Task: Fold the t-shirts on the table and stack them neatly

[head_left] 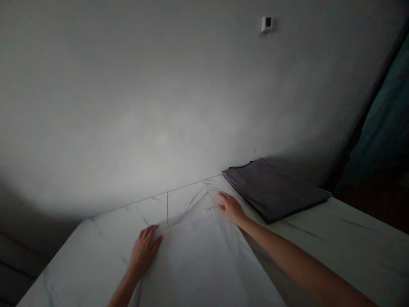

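On marbled tabletop (105, 243), thin white sheet (201, 260).

My left hand (145, 251) and right hand (230, 209) touch the white cloth's (204, 260) far corners. A folded grey cloth (275, 189) lies on the marbled table (86, 260), near my right hand.

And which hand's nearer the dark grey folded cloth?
Right. Right hand just left of the cloth; left hand farther left, at the edge of the thin white sheet.

The picture's bottom cuts off the white cloth (198, 264) and the near edge of the worktop (96, 251); the wall box (266, 24) is too small to read.
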Available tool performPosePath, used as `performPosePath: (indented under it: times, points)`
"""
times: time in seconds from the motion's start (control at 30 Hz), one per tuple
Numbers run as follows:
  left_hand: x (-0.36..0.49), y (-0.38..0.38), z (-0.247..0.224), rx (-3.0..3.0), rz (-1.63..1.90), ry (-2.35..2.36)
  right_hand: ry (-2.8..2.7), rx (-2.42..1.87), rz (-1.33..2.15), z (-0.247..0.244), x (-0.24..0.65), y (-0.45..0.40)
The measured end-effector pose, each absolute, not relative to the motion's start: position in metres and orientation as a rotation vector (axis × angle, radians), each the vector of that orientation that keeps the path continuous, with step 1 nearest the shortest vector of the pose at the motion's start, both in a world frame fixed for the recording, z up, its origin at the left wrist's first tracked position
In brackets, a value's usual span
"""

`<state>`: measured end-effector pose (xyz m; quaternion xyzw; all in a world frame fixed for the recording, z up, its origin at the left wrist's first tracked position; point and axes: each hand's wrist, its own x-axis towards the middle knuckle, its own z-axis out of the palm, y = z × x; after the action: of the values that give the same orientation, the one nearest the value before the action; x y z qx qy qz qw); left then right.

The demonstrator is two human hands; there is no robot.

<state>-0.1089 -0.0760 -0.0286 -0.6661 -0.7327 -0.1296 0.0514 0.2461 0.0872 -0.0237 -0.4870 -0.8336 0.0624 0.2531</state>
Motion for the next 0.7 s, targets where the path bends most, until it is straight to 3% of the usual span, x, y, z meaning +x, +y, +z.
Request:
performPosePath:
  times: [0.13, 0.37, 0.57, 0.7]
  points:
    - [-0.114, -0.081, -0.021, -1.879, -0.461, -2.378, -2.025, -1.674, 0.243, -0.016, 0.262, 0.083]
    - [-0.121, -0.076, -0.015, -1.880, -0.796, -2.462, -2.080, -1.731, 0.625, -0.001, 0.263, 0.088]
    - [-0.122, -0.078, -0.015, -1.934, -0.891, -2.467, -2.141, -1.663, 0.549, -0.010, 0.259, 0.087]
    - [-0.113, -0.082, -0.011, -1.930, -0.754, -2.413, -2.162, -1.675, 0.352, -0.013, 0.255, 0.070]
